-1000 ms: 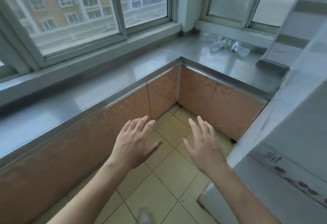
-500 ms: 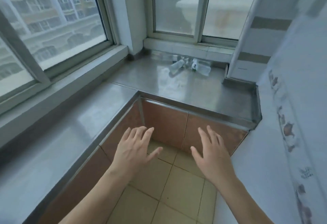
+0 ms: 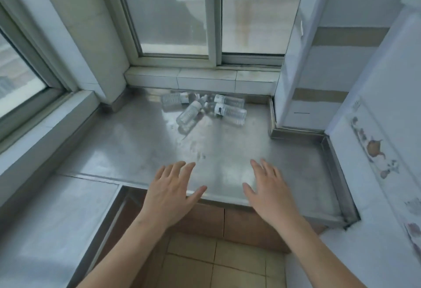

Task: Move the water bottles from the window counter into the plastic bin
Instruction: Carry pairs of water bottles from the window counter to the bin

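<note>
The steel window counter (image 3: 141, 142) runs in an L, one leg along my left under a big window (image 3: 20, 78) and the other straight ahead beneath a frosted sliding window (image 3: 198, 12) with a tiled sill (image 3: 205, 80). Its surface is dull, scuffed metal with a raised lip on the right, where it meets a white wall (image 3: 387, 83) carrying small picture tiles. A white tiled pillar (image 3: 91, 26) fills the corner between the two windows, and another white block (image 3: 307, 78) stands on the far right of the counter. Brown cabinet doors (image 3: 225, 221) sit under the near edge, with pale floor tiles (image 3: 205, 265) below them. The water bottles (image 3: 205, 109) lie on their sides in a loose cluster at the back of the counter, just beside the sill, some touching or crossing one another; how many there are I cannot tell exactly. My left hand (image 3: 170, 192) and right hand (image 3: 268, 190) hover over the near edge of the counter, palms down, fingers spread and holding nothing, well apart from the bottles. Bare metal lies between my hands and the cluster.
</note>
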